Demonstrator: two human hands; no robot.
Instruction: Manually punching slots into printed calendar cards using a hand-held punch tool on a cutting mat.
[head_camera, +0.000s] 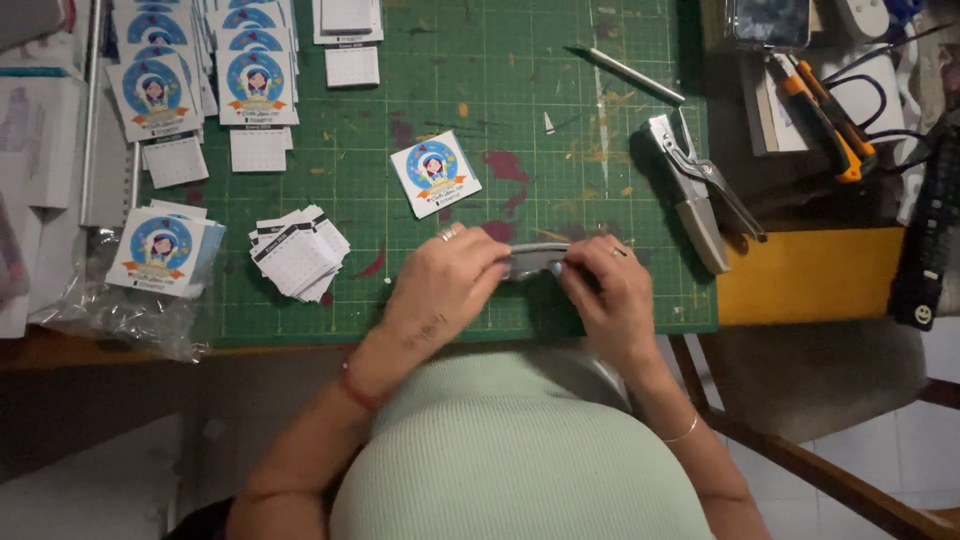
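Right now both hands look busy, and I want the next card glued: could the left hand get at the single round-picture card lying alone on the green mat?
Probably yes. The card lies bare on the mat just beyond the left hand, nothing between, though that hand and the right hand pinch a small grey piece.

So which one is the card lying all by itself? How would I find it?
Look at the big green cutting mat. Just above the person's left hand lies one square card, white with a blue circle and a cartoon figure. Unlike the cards in the stacks at the far left, it sits alone and tilted.
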